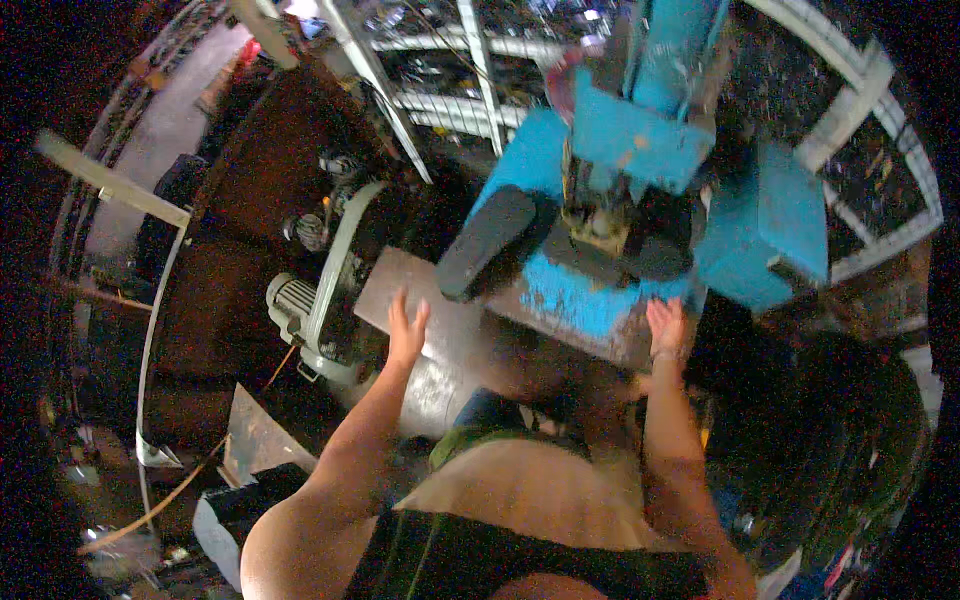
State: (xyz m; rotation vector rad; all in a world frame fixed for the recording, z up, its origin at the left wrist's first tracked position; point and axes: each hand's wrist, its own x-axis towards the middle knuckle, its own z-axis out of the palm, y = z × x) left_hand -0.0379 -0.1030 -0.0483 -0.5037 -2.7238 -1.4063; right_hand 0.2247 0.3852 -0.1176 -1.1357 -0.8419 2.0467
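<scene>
My left hand point(407, 328) is raised over a pale metal plate point(385, 285), its fingers apart and nothing in them. My right hand point(667, 325) is at the right front corner of the blue machine's bed point(575, 300). Its fingers look stretched out and hold nothing I can see; whether they touch the bed I cannot tell. A dark grey shoe-sole-shaped piece point(487, 245) lies aslant on the left of the bed, between my hands and beyond them. Another dark flat piece point(660, 255) sits under the blue machine head point(640, 135), partly hidden by the brownish tool part point(600, 225).
A grey electric motor point(293, 305) with a pale curved guard point(345, 265) stands left of the plate. A blue box-like part point(765, 225) juts out at the right. White metal racks point(440, 75) stand behind. An orange cable point(185, 485) runs along the lower left.
</scene>
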